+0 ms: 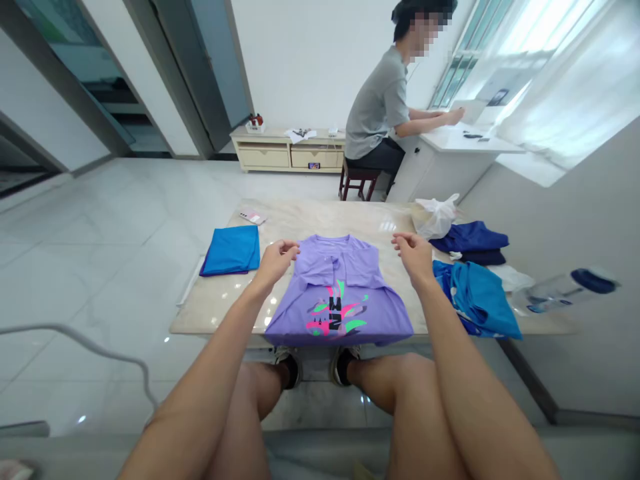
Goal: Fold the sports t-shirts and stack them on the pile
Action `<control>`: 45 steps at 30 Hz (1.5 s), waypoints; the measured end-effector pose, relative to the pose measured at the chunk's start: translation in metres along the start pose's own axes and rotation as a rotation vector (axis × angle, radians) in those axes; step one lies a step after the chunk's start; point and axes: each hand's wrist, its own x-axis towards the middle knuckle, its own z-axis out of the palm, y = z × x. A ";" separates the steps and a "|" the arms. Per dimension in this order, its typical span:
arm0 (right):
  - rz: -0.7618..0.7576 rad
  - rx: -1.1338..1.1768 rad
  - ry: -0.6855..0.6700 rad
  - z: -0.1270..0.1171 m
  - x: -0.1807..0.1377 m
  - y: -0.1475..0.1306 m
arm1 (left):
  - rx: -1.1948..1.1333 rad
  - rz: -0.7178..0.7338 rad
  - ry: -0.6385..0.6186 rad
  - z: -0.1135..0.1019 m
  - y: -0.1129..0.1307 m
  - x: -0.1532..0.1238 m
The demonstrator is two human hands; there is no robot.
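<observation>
A purple T-shirt (pixel 350 300) with a pink, green and black print lies spread on the table, neckline away from me. Its sleeves are folded inward across the chest, and its lower part reaches the table's front edge. My left hand (pixel 279 259) hovers by the shirt's left shoulder, fingers loosely bent and apart; whether the fingertips touch the cloth is unclear. To the right of the shirt, off the fabric, my right hand (pixel 414 255) is raised with loosely bent fingers and nothing visible in them.
On the marble-look table (pixel 220 313) lie a folded blue cloth (pixel 233 250) and a phone (pixel 253 217) at left. Blue clothes (pixel 477 297), dark blue garments (pixel 470 239), a plastic bag (pixel 437 215) and a clear bottle (pixel 555 293) crowd the right. Beyond, a person (pixel 380 107) sits at a desk.
</observation>
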 end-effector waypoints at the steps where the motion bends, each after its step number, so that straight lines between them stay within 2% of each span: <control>1: 0.062 -0.085 -0.005 0.001 0.003 0.018 | 0.151 -0.012 0.018 0.000 -0.017 0.007; 4: 0.178 -0.408 -0.069 0.003 0.005 0.059 | 0.466 -0.055 0.047 0.005 -0.054 0.024; 6: 0.223 -0.568 -0.150 0.009 0.003 0.077 | 0.531 -0.124 0.009 0.015 -0.071 0.033; 9: 0.272 -0.626 -0.250 0.022 0.002 0.100 | 0.574 -0.206 -0.051 0.035 -0.094 0.045; 13: 0.264 -0.780 -0.340 0.037 0.004 0.123 | 0.690 -0.253 -0.075 0.056 -0.113 0.055; 17: 0.292 -0.871 -0.465 0.043 0.009 0.128 | 0.816 -0.285 -0.100 0.063 -0.117 0.052; 20: 0.298 -0.860 -0.528 0.039 0.007 0.121 | 0.859 -0.309 -0.155 0.058 -0.113 0.046; 27: 0.444 -0.813 -0.791 0.001 -0.019 0.111 | 0.921 -0.452 -0.406 0.029 -0.112 0.029; 31: 0.436 -0.777 -0.771 -0.003 -0.023 0.112 | 0.935 -0.390 -0.383 0.021 -0.113 0.028; 35: 0.345 -0.789 -0.625 0.011 -0.013 0.117 | 0.936 -0.261 -0.262 0.019 -0.117 0.040; 39: 0.298 -0.775 -0.507 0.027 -0.007 0.121 | 0.904 -0.228 -0.242 0.025 -0.127 0.051; 45: 0.333 -0.673 -0.537 0.038 -0.007 0.107 | 0.888 -0.260 -0.265 0.034 -0.128 0.056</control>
